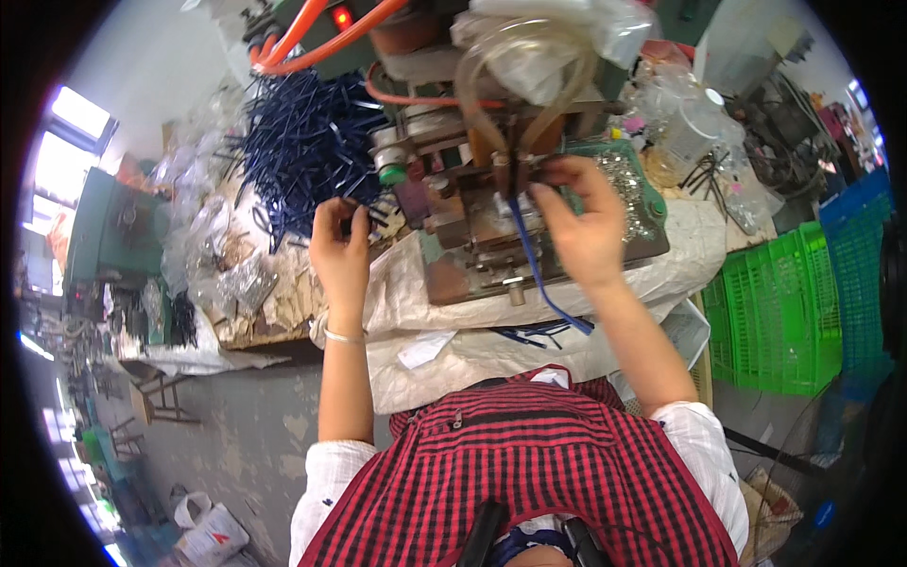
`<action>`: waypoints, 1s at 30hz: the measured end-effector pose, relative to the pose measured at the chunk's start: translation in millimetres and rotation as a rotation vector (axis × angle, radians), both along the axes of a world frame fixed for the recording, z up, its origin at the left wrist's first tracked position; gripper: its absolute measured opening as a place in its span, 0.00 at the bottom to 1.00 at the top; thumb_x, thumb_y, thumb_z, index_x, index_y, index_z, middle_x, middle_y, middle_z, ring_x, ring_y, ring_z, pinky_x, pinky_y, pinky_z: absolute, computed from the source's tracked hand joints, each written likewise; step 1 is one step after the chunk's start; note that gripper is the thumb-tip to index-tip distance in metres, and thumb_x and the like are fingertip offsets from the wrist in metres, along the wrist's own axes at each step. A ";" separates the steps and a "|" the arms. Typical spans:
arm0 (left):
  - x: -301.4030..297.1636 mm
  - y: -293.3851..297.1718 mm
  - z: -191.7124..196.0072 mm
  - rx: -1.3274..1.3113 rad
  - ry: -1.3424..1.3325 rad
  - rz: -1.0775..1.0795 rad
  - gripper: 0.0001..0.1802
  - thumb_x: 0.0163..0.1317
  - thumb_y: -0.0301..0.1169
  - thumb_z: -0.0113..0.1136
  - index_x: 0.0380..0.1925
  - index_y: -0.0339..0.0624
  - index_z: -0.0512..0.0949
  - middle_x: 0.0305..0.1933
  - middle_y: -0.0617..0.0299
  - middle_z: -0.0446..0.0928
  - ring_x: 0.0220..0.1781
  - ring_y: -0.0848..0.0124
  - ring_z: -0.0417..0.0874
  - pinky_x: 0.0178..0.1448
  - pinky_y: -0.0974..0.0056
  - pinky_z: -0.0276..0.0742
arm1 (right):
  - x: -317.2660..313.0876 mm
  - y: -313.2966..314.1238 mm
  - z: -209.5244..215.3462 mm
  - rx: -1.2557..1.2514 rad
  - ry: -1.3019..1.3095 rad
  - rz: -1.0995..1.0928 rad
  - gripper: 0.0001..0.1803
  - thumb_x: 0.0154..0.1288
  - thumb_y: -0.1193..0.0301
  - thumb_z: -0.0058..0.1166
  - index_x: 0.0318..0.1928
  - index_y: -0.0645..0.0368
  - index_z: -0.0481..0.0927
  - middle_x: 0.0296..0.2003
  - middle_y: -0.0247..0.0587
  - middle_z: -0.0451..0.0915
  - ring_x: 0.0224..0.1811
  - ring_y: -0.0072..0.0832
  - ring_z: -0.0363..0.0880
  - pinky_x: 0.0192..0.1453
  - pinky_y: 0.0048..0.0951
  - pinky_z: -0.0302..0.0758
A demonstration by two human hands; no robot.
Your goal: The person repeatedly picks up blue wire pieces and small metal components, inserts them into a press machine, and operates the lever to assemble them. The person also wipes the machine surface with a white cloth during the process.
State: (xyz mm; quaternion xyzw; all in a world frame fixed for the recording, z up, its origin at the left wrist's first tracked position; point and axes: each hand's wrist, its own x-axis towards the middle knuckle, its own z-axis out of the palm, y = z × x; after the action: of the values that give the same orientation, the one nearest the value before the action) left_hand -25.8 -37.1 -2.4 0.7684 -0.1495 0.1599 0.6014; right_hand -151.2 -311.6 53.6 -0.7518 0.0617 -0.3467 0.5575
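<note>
A long blue strap (532,255) hangs from the working head of a bench press machine (470,222), its loose end trailing over the front edge. Right beside that head is my right hand (590,222), thumb and forefinger curved toward each other at the strap's upper end. Whatever lies at those fingertips is too small to make out. My left hand (342,250) is at the front edge of a big heap of dark blue straps (307,142). Its fingers are curled in against the thumb around something dark, which they mostly hide.
A green tray of small metal pieces (619,184) sits right of the machine. Orange hoses (326,33) and clear tubes (468,85) run above. Plastic bags (208,231) lie at the left; a green crate (775,312) stands at the right. More straps (543,333) rest on the cloth below.
</note>
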 end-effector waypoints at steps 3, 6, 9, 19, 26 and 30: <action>-19.2 -10.2 -0.8 -0.224 0.064 0.029 0.04 0.72 0.22 0.63 0.42 0.36 0.77 0.37 0.68 0.79 0.37 0.84 0.77 0.40 0.77 0.74 | 4.5 21.3 -1.2 0.255 -0.065 0.016 0.19 0.64 0.83 0.64 0.54 0.68 0.76 0.42 0.37 0.84 0.45 0.21 0.82 0.54 0.23 0.78; -42.4 -19.7 20.3 -0.176 -0.081 0.024 0.03 0.72 0.20 0.62 0.42 0.33 0.78 0.42 0.62 0.83 0.40 0.82 0.82 0.42 0.75 0.79 | 4.7 24.4 -0.1 0.474 -0.080 0.080 0.19 0.64 0.84 0.63 0.55 0.68 0.75 0.41 0.38 0.85 0.45 0.19 0.82 0.53 0.22 0.77; -65.8 -40.3 68.1 -0.134 -0.375 -0.054 0.06 0.67 0.14 0.63 0.42 0.31 0.78 0.41 0.53 0.85 0.39 0.69 0.86 0.44 0.67 0.84 | 4.6 26.9 11.4 0.639 -0.068 0.186 0.21 0.65 0.84 0.61 0.58 0.68 0.73 0.39 0.38 0.85 0.43 0.18 0.81 0.50 0.20 0.76; -101.1 -95.2 89.8 0.400 -0.948 -0.422 0.12 0.49 0.26 0.77 0.34 0.40 0.84 0.45 0.52 0.86 0.23 0.72 0.78 0.24 0.68 0.73 | -19.9 -42.1 -11.2 -0.388 0.332 -0.140 0.17 0.64 0.74 0.63 0.53 0.59 0.84 0.60 0.52 0.81 0.67 0.45 0.76 0.72 0.42 0.69; -88.2 -105.8 73.6 0.394 -1.028 -0.418 0.14 0.48 0.25 0.78 0.34 0.43 0.83 0.42 0.56 0.87 0.21 0.73 0.78 0.22 0.69 0.71 | -19.4 -90.8 -78.7 -0.765 0.341 -0.490 0.09 0.58 0.68 0.68 0.40 0.53 0.89 0.55 0.44 0.83 0.65 0.46 0.76 0.59 0.48 0.75; -90.2 -101.9 72.8 0.352 -0.966 -0.432 0.15 0.49 0.24 0.77 0.36 0.43 0.83 0.44 0.55 0.87 0.23 0.71 0.80 0.23 0.68 0.72 | 33.3 -76.9 -60.3 -0.895 0.230 -0.424 0.07 0.55 0.69 0.69 0.34 0.54 0.85 0.40 0.40 0.81 0.51 0.43 0.80 0.49 0.45 0.77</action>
State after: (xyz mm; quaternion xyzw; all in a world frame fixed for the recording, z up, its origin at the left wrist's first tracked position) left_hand -116.0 -139.0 70.4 0.6486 -0.5866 0.3396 0.3462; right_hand -117.9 -388.5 -6.7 -0.9212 0.1193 -0.3599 0.0879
